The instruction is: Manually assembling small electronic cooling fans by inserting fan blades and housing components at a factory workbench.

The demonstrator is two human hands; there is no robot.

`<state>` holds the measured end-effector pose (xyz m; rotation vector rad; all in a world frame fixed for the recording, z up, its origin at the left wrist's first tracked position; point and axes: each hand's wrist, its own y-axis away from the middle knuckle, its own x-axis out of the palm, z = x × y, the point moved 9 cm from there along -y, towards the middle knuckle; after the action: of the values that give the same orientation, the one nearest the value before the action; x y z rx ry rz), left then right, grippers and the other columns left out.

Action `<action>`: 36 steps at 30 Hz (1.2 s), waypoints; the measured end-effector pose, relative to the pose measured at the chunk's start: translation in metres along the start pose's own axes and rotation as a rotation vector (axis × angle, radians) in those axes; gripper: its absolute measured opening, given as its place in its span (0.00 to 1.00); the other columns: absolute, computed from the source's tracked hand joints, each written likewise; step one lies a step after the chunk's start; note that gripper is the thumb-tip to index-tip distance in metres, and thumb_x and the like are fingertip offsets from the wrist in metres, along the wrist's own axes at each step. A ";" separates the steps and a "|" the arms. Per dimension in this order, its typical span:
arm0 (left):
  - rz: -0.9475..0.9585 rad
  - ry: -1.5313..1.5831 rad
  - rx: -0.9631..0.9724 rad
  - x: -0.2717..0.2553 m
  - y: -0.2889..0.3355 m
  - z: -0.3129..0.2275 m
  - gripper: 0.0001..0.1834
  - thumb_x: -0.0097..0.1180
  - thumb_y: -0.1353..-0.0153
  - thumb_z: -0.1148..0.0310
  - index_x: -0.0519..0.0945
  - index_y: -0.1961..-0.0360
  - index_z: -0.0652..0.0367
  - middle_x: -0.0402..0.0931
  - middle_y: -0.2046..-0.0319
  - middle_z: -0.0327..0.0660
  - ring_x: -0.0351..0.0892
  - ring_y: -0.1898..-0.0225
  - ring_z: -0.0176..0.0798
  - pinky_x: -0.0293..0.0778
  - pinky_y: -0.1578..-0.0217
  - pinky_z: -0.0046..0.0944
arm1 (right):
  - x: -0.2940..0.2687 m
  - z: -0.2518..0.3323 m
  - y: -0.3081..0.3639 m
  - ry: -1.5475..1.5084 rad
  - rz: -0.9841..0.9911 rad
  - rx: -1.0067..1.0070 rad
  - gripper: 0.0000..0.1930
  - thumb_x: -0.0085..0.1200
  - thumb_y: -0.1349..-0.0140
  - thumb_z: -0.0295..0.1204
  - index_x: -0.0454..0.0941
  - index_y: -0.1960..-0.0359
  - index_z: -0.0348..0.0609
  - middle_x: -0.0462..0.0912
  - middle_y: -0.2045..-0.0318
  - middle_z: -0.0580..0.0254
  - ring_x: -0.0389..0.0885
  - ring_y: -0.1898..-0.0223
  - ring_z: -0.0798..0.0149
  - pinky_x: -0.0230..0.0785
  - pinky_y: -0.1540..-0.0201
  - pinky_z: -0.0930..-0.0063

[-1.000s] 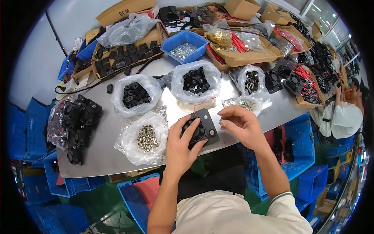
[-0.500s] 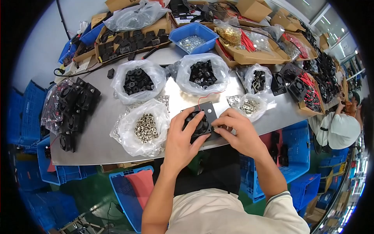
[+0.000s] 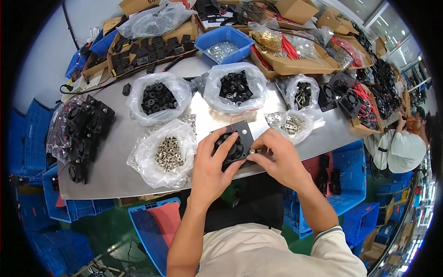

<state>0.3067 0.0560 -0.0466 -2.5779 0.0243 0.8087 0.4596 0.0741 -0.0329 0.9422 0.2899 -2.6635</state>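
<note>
Left hand wraps a square black plastic cooling fan with red wire, fingers curled round its near-left side, at the near edge of the grey metal table. Right hand pinches a small silver nut against the fan's right corner with thumb and fingertips. Just left, an open clear bag of silver nuts; right, a clear bag of washers. Further back, two clear bags of black rubber parts, then a blue plastic tray of washers.

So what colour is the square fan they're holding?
Black: the square plastic fan, gripped by the left hand, shows in the head view.
</note>
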 end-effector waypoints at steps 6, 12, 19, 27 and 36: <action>0.006 -0.018 0.001 0.000 -0.001 -0.001 0.33 0.72 0.56 0.73 0.78 0.43 0.56 0.71 0.42 0.48 0.71 0.42 0.53 0.69 0.43 0.46 | 0.003 -0.003 0.012 -0.182 -0.048 -0.095 0.22 0.64 0.46 0.22 0.78 0.46 0.42 0.72 0.45 0.55 0.77 0.50 0.61 0.71 0.50 0.72; 0.017 -0.028 -0.004 0.001 -0.002 -0.002 0.33 0.72 0.55 0.73 0.78 0.43 0.57 0.71 0.42 0.48 0.71 0.42 0.53 0.70 0.43 0.45 | 0.008 -0.048 0.029 -0.641 -0.127 0.083 0.29 0.64 0.46 0.25 0.74 0.40 0.44 0.67 0.37 0.51 0.70 0.39 0.54 0.66 0.40 0.63; 0.014 -0.041 -0.044 0.005 0.002 0.000 0.33 0.71 0.55 0.74 0.78 0.43 0.58 0.70 0.42 0.48 0.72 0.42 0.52 0.71 0.44 0.45 | 0.006 -0.046 0.030 -0.553 -0.087 -0.131 0.25 0.62 0.43 0.23 0.75 0.41 0.42 0.67 0.36 0.53 0.71 0.40 0.59 0.65 0.41 0.66; 0.012 -0.065 -0.052 0.002 -0.001 0.000 0.34 0.71 0.55 0.74 0.78 0.43 0.58 0.70 0.42 0.49 0.71 0.41 0.53 0.70 0.43 0.44 | 0.010 -0.049 0.031 -0.427 -0.115 -0.146 0.21 0.62 0.44 0.23 0.78 0.46 0.40 0.70 0.38 0.51 0.71 0.40 0.56 0.64 0.40 0.66; 0.045 -0.128 -0.044 -0.008 0.003 -0.015 0.31 0.72 0.53 0.68 0.79 0.44 0.53 0.71 0.42 0.48 0.71 0.43 0.54 0.69 0.43 0.47 | 0.004 -0.058 0.033 -0.794 -0.223 0.034 0.18 0.55 0.41 0.17 0.77 0.47 0.35 0.70 0.39 0.54 0.72 0.41 0.61 0.65 0.38 0.67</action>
<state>0.3078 0.0466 -0.0326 -2.5689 0.0263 1.0000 0.5020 0.0591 -0.0828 -0.1983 0.1645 -2.9889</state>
